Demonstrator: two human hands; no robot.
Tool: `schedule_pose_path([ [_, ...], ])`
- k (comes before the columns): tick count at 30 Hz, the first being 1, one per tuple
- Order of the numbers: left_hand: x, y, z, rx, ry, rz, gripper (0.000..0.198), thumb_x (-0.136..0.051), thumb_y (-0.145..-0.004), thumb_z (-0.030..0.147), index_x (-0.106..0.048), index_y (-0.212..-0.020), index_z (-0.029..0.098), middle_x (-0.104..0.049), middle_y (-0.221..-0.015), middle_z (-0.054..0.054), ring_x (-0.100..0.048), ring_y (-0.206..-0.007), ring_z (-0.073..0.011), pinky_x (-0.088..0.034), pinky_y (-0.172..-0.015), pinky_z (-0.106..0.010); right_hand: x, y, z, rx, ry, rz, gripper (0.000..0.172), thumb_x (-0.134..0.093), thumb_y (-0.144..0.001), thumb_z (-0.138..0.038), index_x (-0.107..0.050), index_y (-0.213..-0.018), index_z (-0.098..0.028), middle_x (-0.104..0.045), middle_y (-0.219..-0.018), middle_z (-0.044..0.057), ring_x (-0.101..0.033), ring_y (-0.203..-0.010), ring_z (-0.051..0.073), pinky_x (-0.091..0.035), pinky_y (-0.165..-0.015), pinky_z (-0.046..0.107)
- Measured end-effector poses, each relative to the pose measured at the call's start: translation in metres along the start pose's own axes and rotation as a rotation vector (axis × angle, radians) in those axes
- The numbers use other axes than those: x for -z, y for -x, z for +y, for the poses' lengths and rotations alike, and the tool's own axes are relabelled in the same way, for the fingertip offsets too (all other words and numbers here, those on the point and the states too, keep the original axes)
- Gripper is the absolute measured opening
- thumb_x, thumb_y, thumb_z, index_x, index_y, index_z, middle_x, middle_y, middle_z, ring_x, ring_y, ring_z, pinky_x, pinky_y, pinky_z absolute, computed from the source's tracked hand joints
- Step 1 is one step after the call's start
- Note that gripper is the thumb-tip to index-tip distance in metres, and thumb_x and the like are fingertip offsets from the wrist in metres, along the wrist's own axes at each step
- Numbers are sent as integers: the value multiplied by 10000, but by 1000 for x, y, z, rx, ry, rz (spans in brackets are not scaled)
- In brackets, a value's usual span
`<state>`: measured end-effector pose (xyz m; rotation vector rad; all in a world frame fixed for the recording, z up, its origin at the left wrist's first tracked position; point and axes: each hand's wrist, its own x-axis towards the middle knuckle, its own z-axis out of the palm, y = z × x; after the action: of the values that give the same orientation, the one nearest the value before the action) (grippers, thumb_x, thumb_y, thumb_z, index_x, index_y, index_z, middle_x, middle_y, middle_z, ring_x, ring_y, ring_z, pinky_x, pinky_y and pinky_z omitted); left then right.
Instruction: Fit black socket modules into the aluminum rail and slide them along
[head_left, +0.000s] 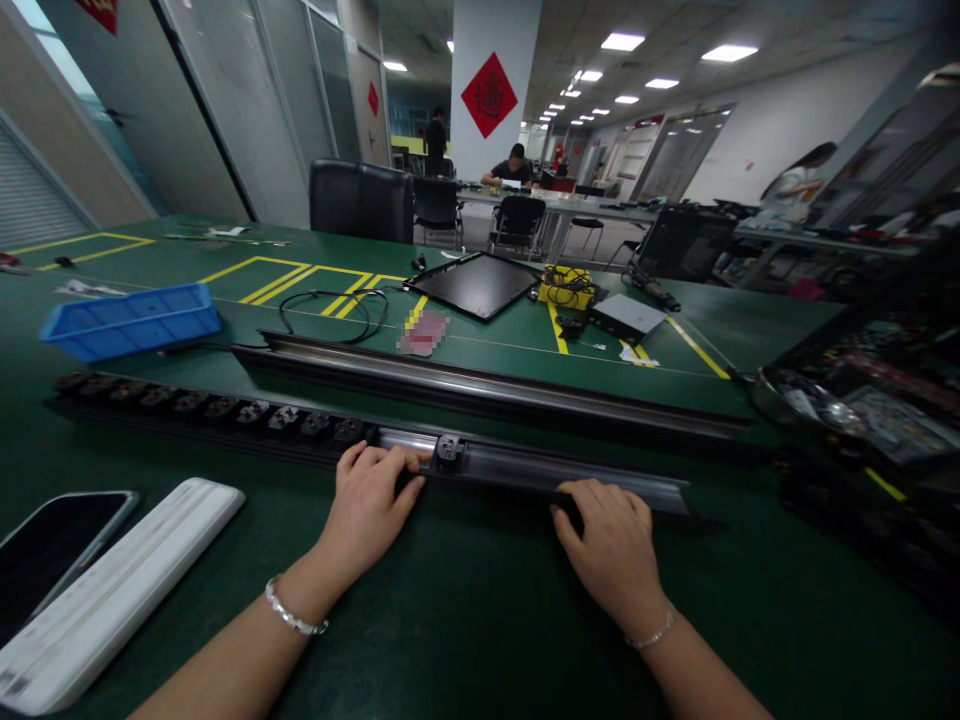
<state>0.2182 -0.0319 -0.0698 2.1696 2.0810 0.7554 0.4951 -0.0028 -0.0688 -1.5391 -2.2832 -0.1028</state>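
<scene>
A long black metal channel (525,468) lies across the table in front of me. Several black socket modules (221,406) sit in a row along its left part, and a single socket module (448,452) stands apart near its middle. My left hand (373,498) is closed over the channel between the row and the single module, thumb at the near edge; its fingertips are partly hidden. Farther right, my right hand (611,535) grips the channel's near edge with curled fingers. A second black channel (480,380) lies just behind, touched by neither hand.
At left are a blue bin (131,322), a white power bank-like bar (120,590) and a phone-like device (60,550). Farther back lie a flat black panel (480,283), a yellow cable holder (566,288) and a grey box (628,317). Cluttered parts (885,420) stand at right.
</scene>
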Motion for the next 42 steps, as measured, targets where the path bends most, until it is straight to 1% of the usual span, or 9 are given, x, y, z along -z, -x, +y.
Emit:
schedule_pose_path([
  [4,1,0,2,-3,-34,1,267,-502,-820,256,-531,-1085,251,-659,-971,-23,-552,-931,-208,-259,-983,-466,1,0,0,0,2,-18,157,-477,-829,-271,-589,-933,-233,-640,-896,23,-548,-851,202,-294,-827,389],
  [6,1,1,3,-15,-54,4,355,-507,-812,262,-510,-1167,259,-657,-1032,-31,-549,-949,-217,-271,-975,-464,2,0,0,-2,2,-26,161,-475,-827,-263,-588,-937,-234,-641,-903,24,-548,-855,204,-301,-831,393],
  [8,0,1,3,-38,-71,7,388,-512,-809,265,-505,-1196,287,-643,-1119,-20,-546,-967,-221,-264,-977,-468,2,0,-1,-6,5,-24,166,-476,-824,-262,-590,-941,-233,-643,-910,29,-549,-861,208,-307,-832,397],
  [10,0,2,3,-60,-83,10,392,-510,-813,272,-509,-1203,312,-624,-1174,-3,-542,-981,-223,-253,-982,-470,3,0,-1,-9,6,-23,172,-473,-825,-262,-591,-947,-233,-644,-916,33,-549,-867,211,-309,-838,400],
  [12,0,2,3,-67,-86,15,388,-507,-816,280,-517,-1203,318,-628,-1170,3,-542,-982,-222,-248,-985,-466,3,0,-1,-12,3,-29,174,-469,-827,-260,-590,-950,-233,-642,-918,33,-547,-870,211,-307,-843,403],
  [18,1,1,3,-62,-70,-3,396,-507,-813,289,-519,-1208,318,-675,-997,9,-542,-953,-215,-236,-990,-466,2,-1,-1,-15,2,-42,166,-479,-821,-251,-587,-945,-230,-637,-915,26,-540,-871,210,-295,-844,406],
  [24,1,0,4,-54,-69,-12,398,-511,-804,290,-530,-1200,327,-662,-889,7,-536,-905,-207,-228,-987,-473,1,-1,0,-4,15,-18,170,-487,-812,-250,-594,-943,-230,-642,-908,25,-544,-856,206,-299,-831,393],
  [37,4,0,5,-65,-96,-55,410,-491,-813,295,-512,-1221,328,-630,-894,1,-521,-911,-215,-224,-986,-475,2,0,0,-18,2,-50,175,-477,-826,-266,-580,-962,-226,-633,-924,28,-542,-885,218,-291,-852,414],
  [42,4,0,5,-69,-104,-63,414,-484,-819,295,-508,-1231,327,-624,-893,-1,-522,-909,-217,-219,-986,-479,3,-1,-2,-24,0,-36,160,-489,-814,-246,-589,-937,-227,-636,-903,20,-546,-870,206,-297,-848,401],
])
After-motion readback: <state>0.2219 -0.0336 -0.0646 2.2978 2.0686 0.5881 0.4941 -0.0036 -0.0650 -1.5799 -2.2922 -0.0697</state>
